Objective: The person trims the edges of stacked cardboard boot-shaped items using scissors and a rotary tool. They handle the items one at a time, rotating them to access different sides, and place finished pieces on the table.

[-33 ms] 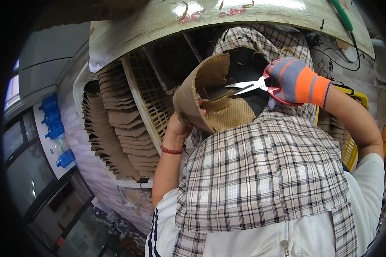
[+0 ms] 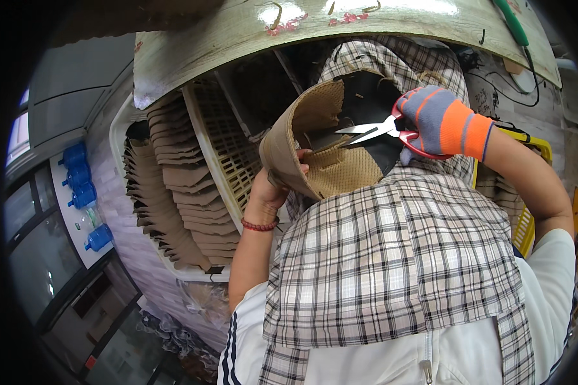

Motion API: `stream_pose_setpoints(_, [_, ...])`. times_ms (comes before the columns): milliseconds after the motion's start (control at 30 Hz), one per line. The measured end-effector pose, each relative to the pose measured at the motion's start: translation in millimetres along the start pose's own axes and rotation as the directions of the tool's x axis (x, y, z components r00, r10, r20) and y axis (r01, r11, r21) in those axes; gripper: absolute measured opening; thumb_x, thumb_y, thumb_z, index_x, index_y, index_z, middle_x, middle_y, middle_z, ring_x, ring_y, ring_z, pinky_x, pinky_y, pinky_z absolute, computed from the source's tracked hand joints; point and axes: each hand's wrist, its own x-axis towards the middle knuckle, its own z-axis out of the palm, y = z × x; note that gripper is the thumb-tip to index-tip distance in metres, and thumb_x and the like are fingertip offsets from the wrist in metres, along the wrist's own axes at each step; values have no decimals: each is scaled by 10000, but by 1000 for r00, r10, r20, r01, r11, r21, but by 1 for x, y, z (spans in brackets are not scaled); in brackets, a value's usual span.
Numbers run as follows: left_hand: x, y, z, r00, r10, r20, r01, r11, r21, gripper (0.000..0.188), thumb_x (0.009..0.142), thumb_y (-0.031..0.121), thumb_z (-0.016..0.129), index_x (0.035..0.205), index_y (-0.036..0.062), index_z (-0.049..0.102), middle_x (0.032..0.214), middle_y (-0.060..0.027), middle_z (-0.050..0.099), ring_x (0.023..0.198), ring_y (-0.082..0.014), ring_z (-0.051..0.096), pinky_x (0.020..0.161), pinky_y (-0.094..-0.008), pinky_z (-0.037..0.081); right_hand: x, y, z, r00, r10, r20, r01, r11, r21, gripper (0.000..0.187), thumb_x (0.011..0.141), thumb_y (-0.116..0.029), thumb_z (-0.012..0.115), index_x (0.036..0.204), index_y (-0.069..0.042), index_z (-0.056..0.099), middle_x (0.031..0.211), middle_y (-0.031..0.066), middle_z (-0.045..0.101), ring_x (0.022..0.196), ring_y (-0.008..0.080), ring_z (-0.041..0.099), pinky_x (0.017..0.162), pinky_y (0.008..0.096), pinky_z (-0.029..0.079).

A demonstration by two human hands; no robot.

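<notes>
A curved tan piece with honeycomb-textured fabric (image 2: 277,146) and a black side stands bent over my lap. My left hand (image 2: 271,186), bare, grips its left wall, with fingertips showing on the inside. A grey and orange glove covers my right hand (image 2: 438,120), which is closed round the red handles of a pair of scissors (image 2: 382,128). The scissors' blades point left into the hollow of the piece and stand slightly apart. Whether they touch the fabric I cannot tell.
Stacked tan pieces (image 2: 196,192) fill a white crate (image 2: 173,273) at the left, beside a cream slatted basket (image 2: 228,154). The worktable (image 2: 218,54) crosses the top, with a green-handled tool (image 2: 511,22) on it. A yellow crate (image 2: 525,234) stands at the right.
The scissors have turned very slightly in my right hand, and the lower blade catches more light. My left hand and the tan piece look the same.
</notes>
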Motion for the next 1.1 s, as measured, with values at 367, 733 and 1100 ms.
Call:
stream_pose_setpoints(367, [1,-2,-2,1000,-11,5,12,999,-41,412,689,7,811,1072,-4,659,1132,-112,651,1000,-211,629,875,-335,539,10,-13,-2,963,135,234,-136,991,-13,539,712,-520,734,966,-50,662,758,125,642,750,314,643,647,379,512])
stream_pose_setpoints(733, [9,-12,-12,999,-35,-30,32,994,-102,406,649,-23,819,1025,-19,664,1062,-126,665,937,-227,648,806,-333,562,43,-52,-15,928,109,355,-108,994,-24,797,593,-756,690,939,-38,687,764,123,680,727,283,682,629,347,543])
stream_pose_setpoints(1100, [12,-16,-10,1000,-14,0,14,992,-122,422,672,1,809,1064,-25,654,1030,-107,670,882,-213,656,754,-305,559,49,-57,-15,895,139,424,-109,990,-93,604,743,-640,656,952,-76,710,740,119,686,724,296,681,634,366,542])
